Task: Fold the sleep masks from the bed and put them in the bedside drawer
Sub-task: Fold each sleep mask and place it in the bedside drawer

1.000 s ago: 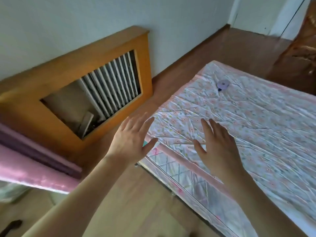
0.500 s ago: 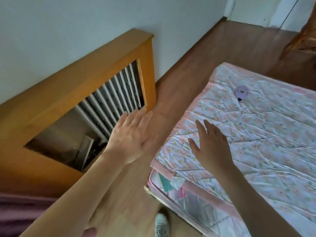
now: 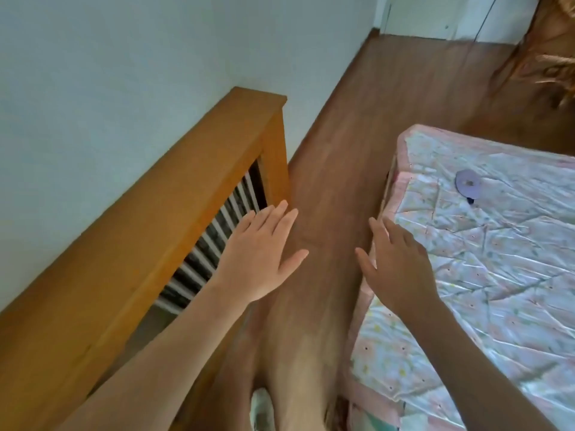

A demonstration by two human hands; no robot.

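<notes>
Sleep mask (image 3: 467, 185): purple, lying on the bed (image 3: 497, 275), well beyond the right hand (image 3: 401, 269). Left hand (image 3: 261, 259) over floor. Both hands spread flat, empty.

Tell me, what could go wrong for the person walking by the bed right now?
Both hands, left hand and right hand, are open and empty, so nothing can drop yet. The gap of wooden floor between the radiator cover and the bed looks narrow, so a shin might bump either. The small purple thing sits near the bed's corner and could get knocked off.
</notes>
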